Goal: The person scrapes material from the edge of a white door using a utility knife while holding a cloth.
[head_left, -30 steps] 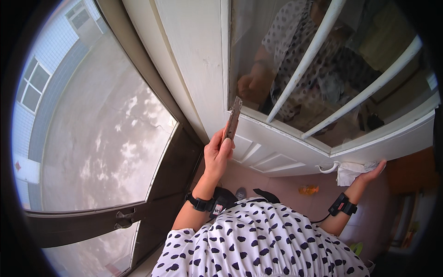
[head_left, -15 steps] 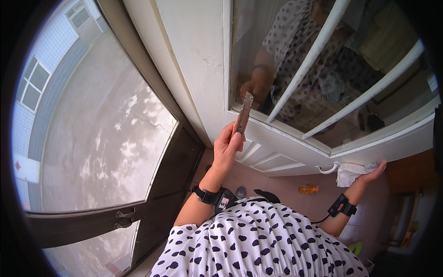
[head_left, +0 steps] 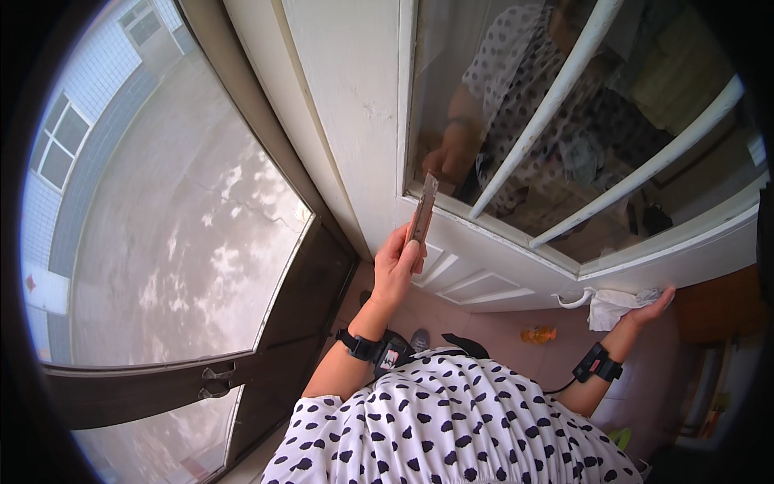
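Observation:
My left hand (head_left: 395,262) is closed around a narrow, flat, grey-brown blade-like tool (head_left: 424,208), thumb along its face. The tool points up and away, with worn, pale specks near its tip. That tip appears in front of the lower left corner of a glazed white door (head_left: 347,97); I cannot tell whether it touches. Far to the right, my right hand (head_left: 651,308) is at the door's edge, with a crumpled white cloth (head_left: 610,310) gripped against it. Most of those fingers are hidden. Beside the cloth, a curved white door handle (head_left: 572,302) sticks out.
White bars (head_left: 548,117) cross the door's dark glass, which reflects me. At left, a brown-framed door (head_left: 298,282) has a large pane with paved ground outside. An orange thing (head_left: 538,334) lies on the pinkish tiled floor (head_left: 504,355). Brown wooden furniture (head_left: 717,302) stands at right.
My left hand and the tool have dropped slightly, and the tool has turned a little more edge-on. My right hand and the cloth have stayed almost still.

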Motion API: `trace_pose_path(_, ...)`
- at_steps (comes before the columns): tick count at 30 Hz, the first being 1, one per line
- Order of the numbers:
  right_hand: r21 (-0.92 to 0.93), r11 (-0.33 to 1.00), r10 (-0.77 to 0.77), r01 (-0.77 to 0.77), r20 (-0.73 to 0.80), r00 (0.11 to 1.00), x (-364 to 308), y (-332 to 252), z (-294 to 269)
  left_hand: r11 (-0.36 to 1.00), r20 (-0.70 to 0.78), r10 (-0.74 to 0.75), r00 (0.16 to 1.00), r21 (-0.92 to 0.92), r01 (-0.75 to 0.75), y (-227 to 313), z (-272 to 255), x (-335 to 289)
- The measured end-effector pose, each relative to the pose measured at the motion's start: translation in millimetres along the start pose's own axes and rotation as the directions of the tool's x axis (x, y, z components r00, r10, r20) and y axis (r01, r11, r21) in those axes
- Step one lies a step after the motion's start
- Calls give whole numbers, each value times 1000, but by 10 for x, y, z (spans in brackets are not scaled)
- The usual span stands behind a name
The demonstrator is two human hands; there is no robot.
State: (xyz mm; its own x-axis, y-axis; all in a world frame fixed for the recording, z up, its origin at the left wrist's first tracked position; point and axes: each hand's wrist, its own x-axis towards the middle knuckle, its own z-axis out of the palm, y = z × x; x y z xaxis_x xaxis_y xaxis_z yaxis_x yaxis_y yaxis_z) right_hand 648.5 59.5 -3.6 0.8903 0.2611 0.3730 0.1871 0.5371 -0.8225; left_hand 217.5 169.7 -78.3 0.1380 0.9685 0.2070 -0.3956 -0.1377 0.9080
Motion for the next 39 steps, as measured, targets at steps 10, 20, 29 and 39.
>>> trace_pose_path(10,-17,1000,-4,4,6,1000,-14,14,-40,1000,3,-8,1000,-23,8,32,18,-27)
trace_pose_path(20,-20,1000,14,-15,-31,999,-63,-22,3,1000,-13,7,1000,-21,-8,50,40,-26)
trace_pose_path(29,5,1000,28,-28,-16,999,-56,-27,19,999,-12,17,1000,-45,-17,116,95,3)
trace_pose_path(39,31,999,24,-24,-2,1000,-36,-22,10,999,6,18,1000,-34,-18,101,65,10)
